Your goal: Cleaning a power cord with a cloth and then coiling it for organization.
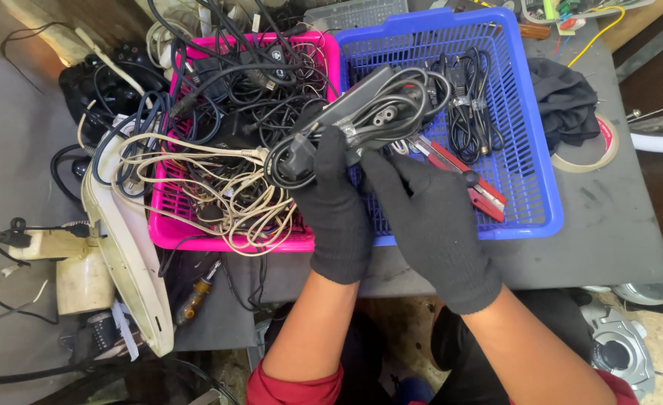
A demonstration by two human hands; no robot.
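Both my hands wear black gloves. My left hand [335, 206] and my right hand [429, 217] together hold a coiled black power cable with its grey adapter brick [361, 112] over the seam between two baskets. The left fingers grip the coil near its plug, and the right fingers pinch the coil from the other side. Below it, a pink basket [168, 229] holds a tangle of black and cream cables. A blue basket [530, 180] on the right holds another bundled black cable [470, 105] and red-handled pliers [481, 191].
A black cloth [568, 101] and a roll of tape [601, 146] lie on the grey table right of the blue basket. A cream plastic casing [129, 255] and a screwdriver [196, 296] sit at the left. More cables and a dark device lie behind the pink basket.
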